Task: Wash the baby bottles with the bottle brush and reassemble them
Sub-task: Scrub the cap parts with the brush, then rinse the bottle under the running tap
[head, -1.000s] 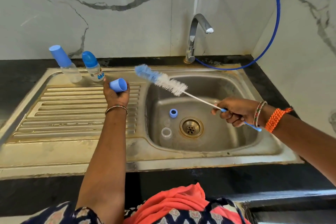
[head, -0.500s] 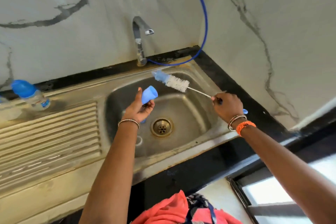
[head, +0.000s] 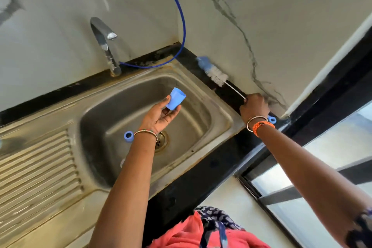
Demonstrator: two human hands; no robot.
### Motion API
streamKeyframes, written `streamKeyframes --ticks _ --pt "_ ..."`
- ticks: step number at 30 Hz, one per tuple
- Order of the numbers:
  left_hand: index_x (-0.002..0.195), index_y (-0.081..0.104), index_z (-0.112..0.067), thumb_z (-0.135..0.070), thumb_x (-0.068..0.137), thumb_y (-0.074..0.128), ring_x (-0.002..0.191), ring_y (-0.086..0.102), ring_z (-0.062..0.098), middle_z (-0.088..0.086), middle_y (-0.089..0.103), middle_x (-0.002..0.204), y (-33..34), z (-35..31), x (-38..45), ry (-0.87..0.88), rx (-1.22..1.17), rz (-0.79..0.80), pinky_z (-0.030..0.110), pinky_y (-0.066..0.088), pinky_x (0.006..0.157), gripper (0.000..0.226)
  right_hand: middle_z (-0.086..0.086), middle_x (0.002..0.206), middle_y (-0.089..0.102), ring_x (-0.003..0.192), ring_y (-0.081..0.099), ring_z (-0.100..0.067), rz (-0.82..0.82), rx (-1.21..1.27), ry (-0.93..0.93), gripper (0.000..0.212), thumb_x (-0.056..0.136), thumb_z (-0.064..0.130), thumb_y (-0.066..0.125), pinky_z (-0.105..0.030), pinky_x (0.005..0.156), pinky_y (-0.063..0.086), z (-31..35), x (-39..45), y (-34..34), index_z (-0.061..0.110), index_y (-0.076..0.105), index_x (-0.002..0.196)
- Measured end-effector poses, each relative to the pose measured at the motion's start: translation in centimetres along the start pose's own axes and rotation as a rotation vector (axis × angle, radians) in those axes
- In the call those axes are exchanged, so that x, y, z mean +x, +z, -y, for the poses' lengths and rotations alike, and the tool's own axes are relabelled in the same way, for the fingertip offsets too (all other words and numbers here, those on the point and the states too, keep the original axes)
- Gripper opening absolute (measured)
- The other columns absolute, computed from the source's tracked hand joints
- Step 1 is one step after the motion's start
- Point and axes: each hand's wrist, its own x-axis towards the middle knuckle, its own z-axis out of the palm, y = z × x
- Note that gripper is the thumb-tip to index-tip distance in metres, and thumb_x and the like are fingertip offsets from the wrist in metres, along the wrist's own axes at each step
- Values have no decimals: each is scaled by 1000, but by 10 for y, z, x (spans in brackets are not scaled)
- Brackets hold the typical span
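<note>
The left hand pinches a small blue plastic bottle cap over the steel sink basin. The right hand grips a blue-and-white bristled bottle brush over the black counter at the right. A blue screw ring lies in the basin near the drain.

A black bench carries a stainless steel sink with a ribbed draining board at its left. A blue bottle ring lies in the basin near the drain. A tap stands at the back rim, a blue hose running along the bench beside its foot.
</note>
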Motion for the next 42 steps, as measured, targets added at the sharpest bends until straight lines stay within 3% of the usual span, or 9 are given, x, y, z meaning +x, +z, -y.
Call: streamKeyframes --ticks 8,11,15,21,27,32,35,40,42 --pt "97 58 -3 -13 86 66 92 60 26 18 60 101 -27 -8 -3 31 4 -98 29 59 60 17 -17 121 54 112 51 -38 48 -52 -105 47 80 20 56 -46 94 42 45 -11 0 11 48 125" --pt "87 59 -6 -17 92 60 79 56 19 13 59 88 -27 -2 -11 25 82 -118 21 56 55 12 -10 122 57 108 56 -24 343 347 -360 56 79 19 65 -28 84 48 102 -39 10 19 49 132" --pt "93 61 -8 -28 97 50 80 62 19 10 66 87 -49 -8 -28 20 252 -109 21 57 58 24 3 94 61 81 59 -12 751 498 -464 30 79 13 69 -18 57 51 162 -81 43 15 66 108" --pt "84 53 -18 -20 100 43 67 48 14 3 52 81 -123 -41 -64 176 451 -474 25 44 66 19 -11 104 67 98 61 -27 867 -13 -850 30 75 13 71 -26 79 42 187 -115 118 12 69 105" --pt "88 58 -12 0 97 42 60 66 4 -6 70 63 -162 -48 -91 363 330 -446 19 53 69 22 -18 115 62 110 58 -35 881 -551 -1275 33 84 6 55 -34 87 47 178 -135 182 6 61 117" --pt "89 61 -12 -1 94 49 64 67 7 1 69 74 -171 -42 -94 414 247 -491 22 54 74 16 -22 123 55 114 53 -35 919 -682 -1341 33 88 16 57 -36 89 44 168 -143 199 1 53 117" --pt "90 60 -11 -1 93 50 65 66 8 8 64 85 -171 -37 -91 425 210 -521 22 53 74 15 -18 125 51 114 52 -37 884 -646 -1275 63 78 43 67 -42 88 46 170 -149 200 6 43 123" --pt "91 59 -11 2 93 50 68 67 8 7 64 88 -172 -31 -92 448 166 -542 21 54 74 16 -13 134 42 116 50 -34 1035 -30 -1046 90 69 31 76 -39 90 46 193 -167 188 18 25 142" --pt "92 59 -11 4 92 50 71 65 10 6 64 88 -170 -29 -93 452 173 -542 22 54 76 18 -11 131 47 115 52 -30 1100 48 -1076 76 71 24 77 -33 93 42 192 -169 187 17 41 137"
